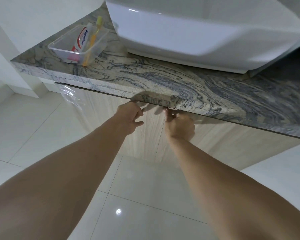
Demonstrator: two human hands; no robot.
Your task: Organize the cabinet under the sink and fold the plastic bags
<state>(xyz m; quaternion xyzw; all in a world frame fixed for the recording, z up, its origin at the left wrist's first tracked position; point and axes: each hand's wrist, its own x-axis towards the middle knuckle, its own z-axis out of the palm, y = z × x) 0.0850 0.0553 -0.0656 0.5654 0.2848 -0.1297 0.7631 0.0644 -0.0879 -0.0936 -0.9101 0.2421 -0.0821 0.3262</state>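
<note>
Two light wood-grain cabinet doors, the left door (100, 108) and the right door (215, 135), stand closed under the marble counter (163, 80). My left hand (128, 118) reaches up to the top edge of the left door, fingers curled at the dark gap under the counter. My right hand (179, 124) does the same at the top edge of the right door, close to the seam between the doors. Clear plastic film (71, 97) clings to the left door's outer corner. The cabinet's inside is hidden.
A white basin (197, 37) sits on the counter. A clear plastic tub (62, 49) to its left holds a toothpaste tube (81, 38) and a toothbrush (93, 35). Glossy white floor tiles (145, 196) spread below; a white wall stands at the left.
</note>
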